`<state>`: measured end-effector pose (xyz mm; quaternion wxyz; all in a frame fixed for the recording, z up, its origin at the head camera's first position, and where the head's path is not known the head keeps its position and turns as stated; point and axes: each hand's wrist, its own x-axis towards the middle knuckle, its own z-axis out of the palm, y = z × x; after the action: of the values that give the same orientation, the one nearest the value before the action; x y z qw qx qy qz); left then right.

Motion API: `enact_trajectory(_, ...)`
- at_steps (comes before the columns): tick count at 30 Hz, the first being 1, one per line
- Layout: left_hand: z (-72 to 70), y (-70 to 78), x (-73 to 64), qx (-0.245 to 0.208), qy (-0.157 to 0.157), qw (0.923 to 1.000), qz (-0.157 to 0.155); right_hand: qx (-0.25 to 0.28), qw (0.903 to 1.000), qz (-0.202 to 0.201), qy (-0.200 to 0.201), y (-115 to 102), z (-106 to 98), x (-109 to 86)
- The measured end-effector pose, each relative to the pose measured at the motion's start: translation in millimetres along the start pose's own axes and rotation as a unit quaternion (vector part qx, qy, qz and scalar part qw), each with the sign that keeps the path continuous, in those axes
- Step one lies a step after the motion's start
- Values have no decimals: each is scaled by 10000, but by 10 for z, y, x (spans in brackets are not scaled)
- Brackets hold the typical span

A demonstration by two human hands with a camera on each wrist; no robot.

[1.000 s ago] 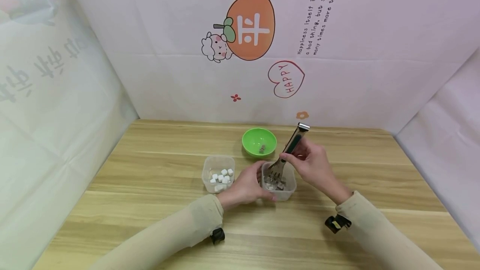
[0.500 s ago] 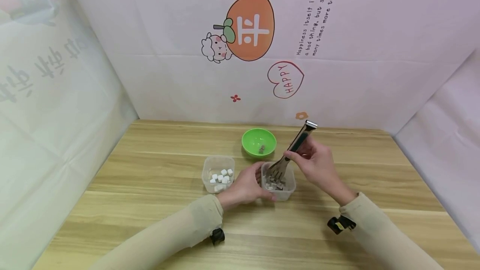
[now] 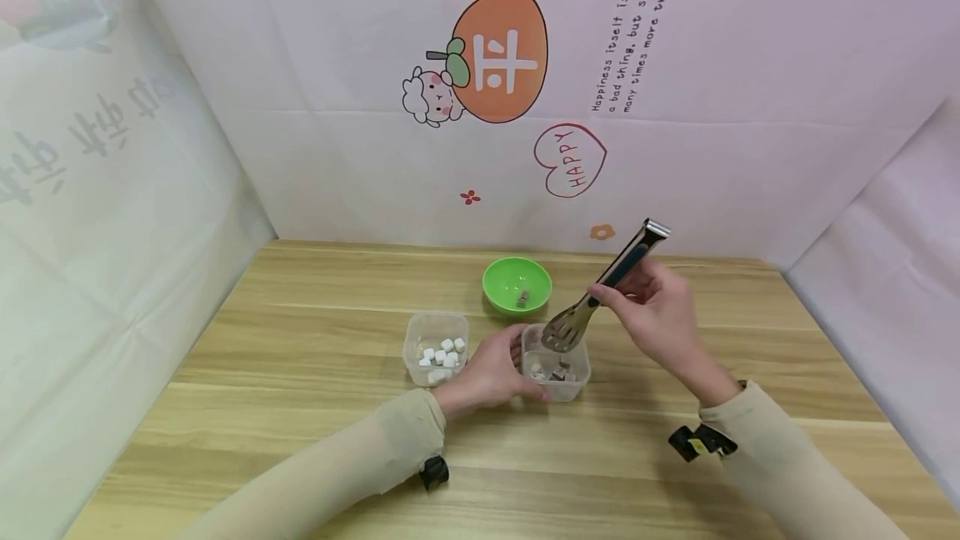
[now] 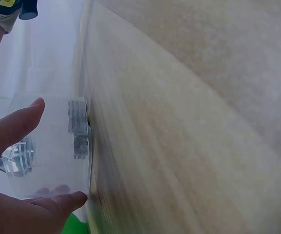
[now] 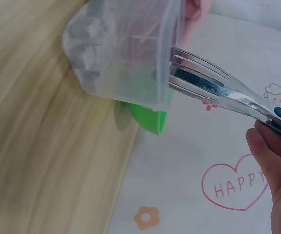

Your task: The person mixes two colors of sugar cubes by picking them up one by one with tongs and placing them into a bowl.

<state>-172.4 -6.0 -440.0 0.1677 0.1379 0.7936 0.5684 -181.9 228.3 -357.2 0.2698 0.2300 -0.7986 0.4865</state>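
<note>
My right hand holds metal tongs with slotted ends and dark grip panels. The slotted ends, pressed close together, overlap the rim of a clear plastic container; I cannot tell whether a cube is between them. Several grey-brown cubes lie at the container's bottom. With thumb and fingers spread around its left side, my left hand grips this container on the table. In the left wrist view, grey cubes show through the wall, beside the thumb. A green bowl behind it contains a few grey-brown cubes.
Left of my left hand stands a second clear container with several white cubes. Everything rests on a wood-grain table. A white printed cloth backdrop rises at the table's far edge, with more cloth at both sides.
The tongs and my right hand have moved up and to the right, lifting the slotted ends from the container's bottom. These ends have come together. My left hand stays put.
</note>
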Motion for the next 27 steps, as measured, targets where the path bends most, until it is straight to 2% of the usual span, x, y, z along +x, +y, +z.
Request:
enact_trajectory(12, 7, -9, 9, -127, -63, 9999, 25, -134, 9992, 204, 332, -22, -22, 232)
enact_trajectory(16, 7, -9, 14, -130, -66, 9999, 46, -270, 9985, 222, 419, -71, 49, 305)
enact_trajectory(22, -1, -4, 3, -95, -61, 9999, 40, -84, 9992, 89, 373, -314, 197, 423)
enact_trajectory(27, -2, 12, 10, -12, -39, 10000, 22, -78, 9992, 156, 359, -320, 300, 502)
